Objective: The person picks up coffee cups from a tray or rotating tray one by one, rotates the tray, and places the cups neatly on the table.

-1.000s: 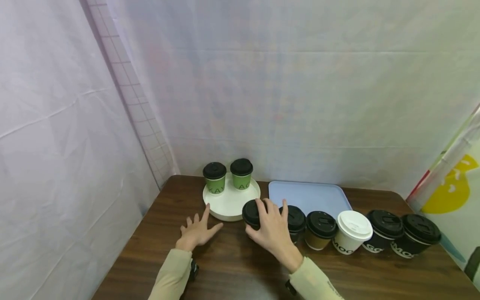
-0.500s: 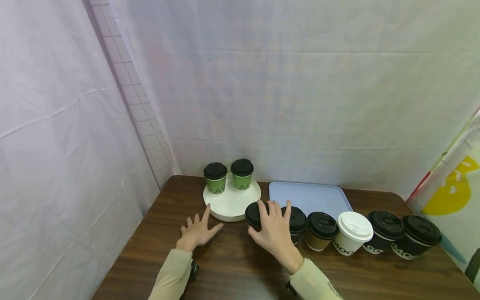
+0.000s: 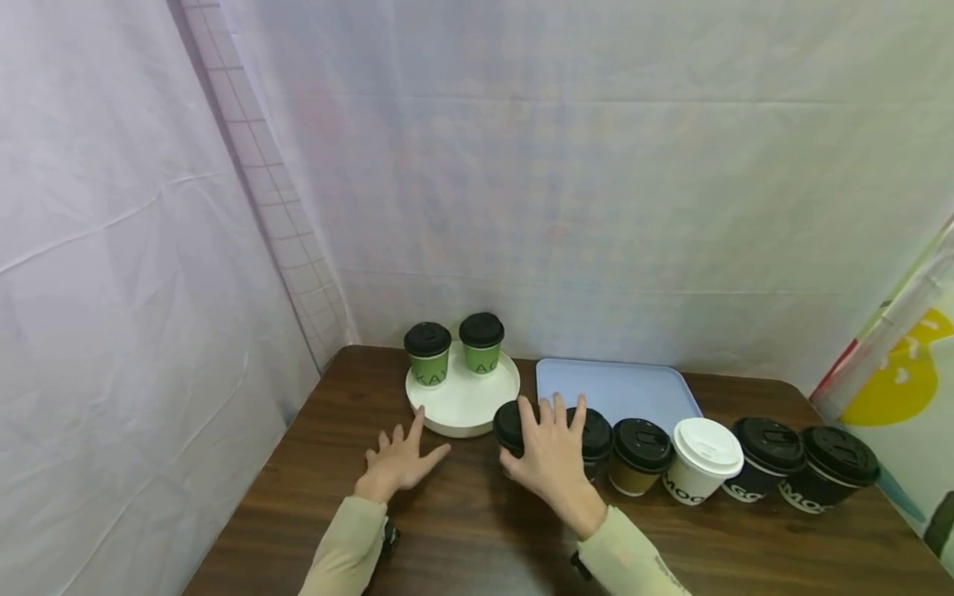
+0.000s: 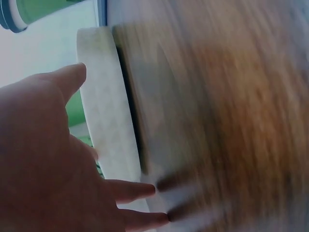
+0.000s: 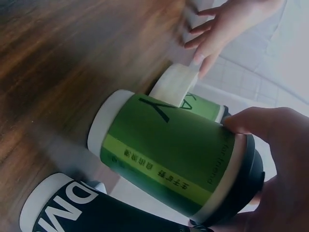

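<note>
My right hand (image 3: pixel 551 463) grips a green paper cup (image 5: pixel 169 150) by its black lid, with the thumb and fingers around the lid's edge. In the head view only part of that lid (image 3: pixel 507 426) shows beside the hand. A black cup (image 5: pixel 82 212) stands right beside the green one, partly hidden by the hand in the head view. My left hand (image 3: pixel 398 463) is held with fingers spread at the near left edge of a round white tray (image 3: pixel 455 406). It holds nothing. Two green cups with black lids (image 3: pixel 428 352) (image 3: pixel 481 341) stand on this tray.
To the right a row continues: a brown cup (image 3: pixel 639 455), a white-lidded cup (image 3: pixel 702 461) and two dark cups (image 3: pixel 763 458) (image 3: pixel 829 468). Behind the row lies a light blue rectangular tray (image 3: pixel 611 389). White curtains (image 3: pixel 596 207) hang behind the wooden table (image 3: pixel 462 538).
My right hand and the green cup have shifted slightly right, closer to the black cup. The left hand keeps its pose beside the white tray.
</note>
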`<state>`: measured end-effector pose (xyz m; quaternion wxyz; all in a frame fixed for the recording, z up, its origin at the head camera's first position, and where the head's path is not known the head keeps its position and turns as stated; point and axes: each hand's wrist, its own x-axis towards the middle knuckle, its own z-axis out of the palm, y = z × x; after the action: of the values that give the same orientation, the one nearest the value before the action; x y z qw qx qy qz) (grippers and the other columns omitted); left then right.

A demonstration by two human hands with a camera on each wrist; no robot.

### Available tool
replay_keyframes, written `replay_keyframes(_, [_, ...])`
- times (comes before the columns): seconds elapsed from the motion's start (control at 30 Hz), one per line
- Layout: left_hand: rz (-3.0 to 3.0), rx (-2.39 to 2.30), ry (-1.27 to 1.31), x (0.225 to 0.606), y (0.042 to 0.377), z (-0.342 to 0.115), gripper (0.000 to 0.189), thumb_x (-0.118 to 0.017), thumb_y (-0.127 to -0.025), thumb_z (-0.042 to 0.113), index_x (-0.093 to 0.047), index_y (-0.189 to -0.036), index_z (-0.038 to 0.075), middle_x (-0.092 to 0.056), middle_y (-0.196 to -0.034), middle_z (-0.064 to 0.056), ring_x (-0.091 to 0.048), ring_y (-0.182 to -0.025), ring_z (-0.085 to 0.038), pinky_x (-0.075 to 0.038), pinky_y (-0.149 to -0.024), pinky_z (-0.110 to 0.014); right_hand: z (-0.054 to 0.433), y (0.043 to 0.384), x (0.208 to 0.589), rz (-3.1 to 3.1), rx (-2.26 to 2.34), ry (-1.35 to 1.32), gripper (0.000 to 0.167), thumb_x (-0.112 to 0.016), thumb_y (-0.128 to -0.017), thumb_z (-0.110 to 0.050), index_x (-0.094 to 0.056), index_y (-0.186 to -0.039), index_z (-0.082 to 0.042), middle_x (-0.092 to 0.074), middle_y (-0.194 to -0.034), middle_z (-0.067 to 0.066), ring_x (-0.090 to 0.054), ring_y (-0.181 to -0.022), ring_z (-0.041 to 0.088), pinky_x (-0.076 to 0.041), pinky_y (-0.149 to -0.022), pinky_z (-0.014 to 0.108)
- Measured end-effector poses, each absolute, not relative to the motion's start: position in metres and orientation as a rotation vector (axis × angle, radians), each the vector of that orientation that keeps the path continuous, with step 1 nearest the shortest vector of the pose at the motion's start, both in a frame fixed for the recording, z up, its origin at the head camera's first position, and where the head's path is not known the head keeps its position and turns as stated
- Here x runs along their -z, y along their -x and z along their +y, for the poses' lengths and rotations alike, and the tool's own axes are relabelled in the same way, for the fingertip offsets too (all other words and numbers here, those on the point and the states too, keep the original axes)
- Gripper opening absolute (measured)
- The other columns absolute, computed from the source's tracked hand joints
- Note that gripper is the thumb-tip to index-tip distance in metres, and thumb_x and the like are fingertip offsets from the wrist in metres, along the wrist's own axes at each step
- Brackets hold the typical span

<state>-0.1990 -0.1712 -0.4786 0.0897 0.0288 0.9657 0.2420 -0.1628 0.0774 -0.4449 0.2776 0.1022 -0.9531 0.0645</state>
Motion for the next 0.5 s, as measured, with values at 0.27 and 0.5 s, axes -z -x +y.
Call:
replay_keyframes(0.27, [2.907,-0.609,-0.077,0.475,0.191,-0.155,0.085,-0.048,-0.100,0.065,-0.017,-0.167,0.023,-0.034,-0.160,-0.039,-0.030,-0.146,-0.066,-0.027,-0.114,-0.079,0.075,0.160,0.439,-2.588,-0.125,-0.275,0.089,-0.086,-0.072,-0.058,-0.058,-0.142,-0.010,-0.063,-0.133,0.029,-0.052,-0.134,0.051,-0.027,-0.117,0.075])
replay_keyframes(0.5, [2.906,-0.580,-0.096,0.468,0.183,-0.143,0.081,-0.049,-0.100,0.065,-0.023,-0.166,0.025,-0.038,-0.160,-0.035,-0.035,-0.146,-0.062,-0.030,-0.115,-0.075,0.056,0.160,0.421,-2.550,-0.145,-0.361,0.092,-0.082,-0.076,-0.063,-0.055,-0.146,-0.011,-0.059,-0.143,0.026,-0.047,-0.142,0.048,-0.027,-0.118,0.075])
